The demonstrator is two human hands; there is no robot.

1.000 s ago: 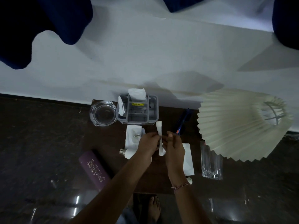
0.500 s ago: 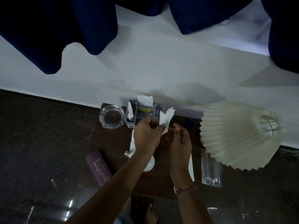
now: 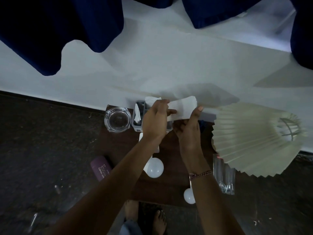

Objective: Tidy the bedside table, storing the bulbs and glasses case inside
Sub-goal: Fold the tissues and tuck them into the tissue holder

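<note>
You see a dim, bluish scene: the wall (image 3: 169,65) is brightest, the lampshade (image 3: 254,141) shadows it, the floor (image 3: 42,150) is murky with small glints, edges bow.

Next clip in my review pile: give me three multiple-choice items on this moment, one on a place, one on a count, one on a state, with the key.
1. Where does the glass ashtray stand?
A. Beside the grey organiser, on its left
B. On the floor
C. Inside the organiser

2. How many white bulbs lie on the table?
A. One
B. Two
C. Four

3. What are the left hand and the right hand doing?
A. Both hang empty
B. Both hold a white tissue
C. Each holds a bulb

Key:
1 A: the ashtray sits on the table next to the organiser's left side.
2 B: one bulb shows by the left forearm, another near the table's front edge.
3 B: the tissue spans between both hands, above the organiser.
</note>
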